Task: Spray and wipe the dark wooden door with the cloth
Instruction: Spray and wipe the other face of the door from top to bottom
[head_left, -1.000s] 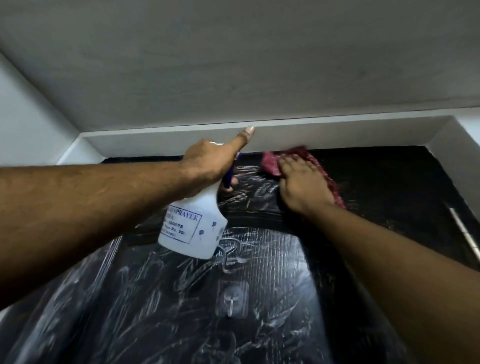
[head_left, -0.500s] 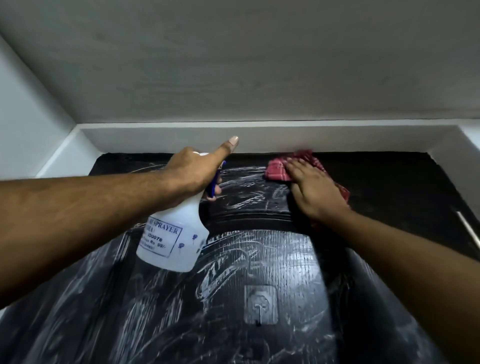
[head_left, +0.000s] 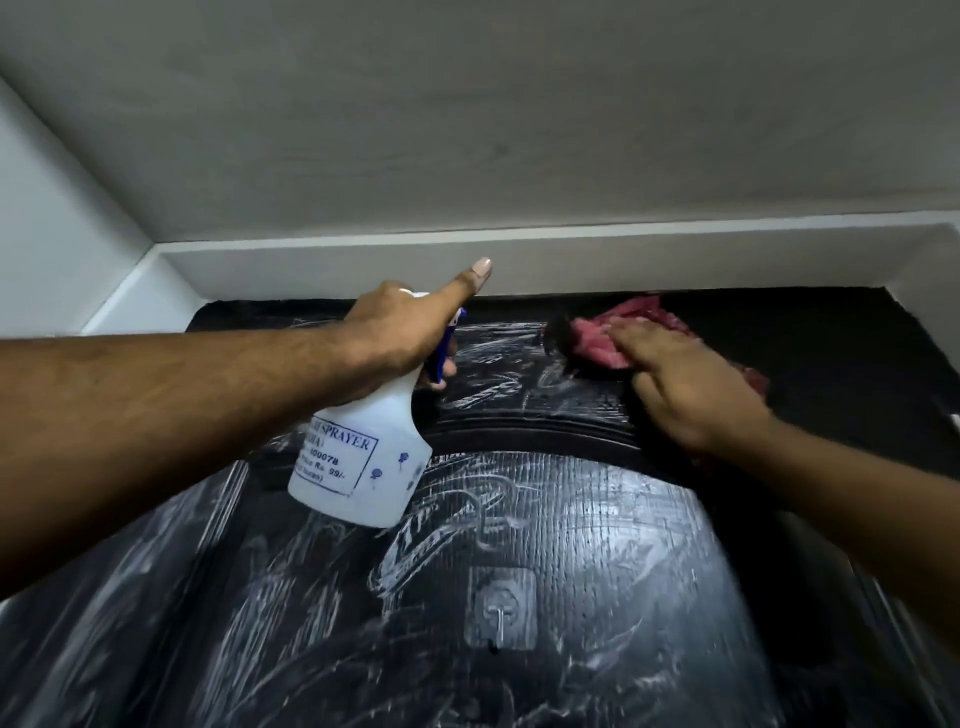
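Red crumpled cloth (head_left: 613, 338) sits pressed under your flat-fingered right grip (head_left: 691, 395) at the top edge of the dark wooden door (head_left: 571, 545), your left grip (head_left: 410, 332) curled round the white plastic spray bottle (head_left: 363, 462), so you're mid-wipe, and the streaky panel below likely wants sweeping next.

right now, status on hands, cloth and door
Left hand grips bottle. Right hand presses cloth on streaked door, near top edge. Hook lower down, clear of cloth.
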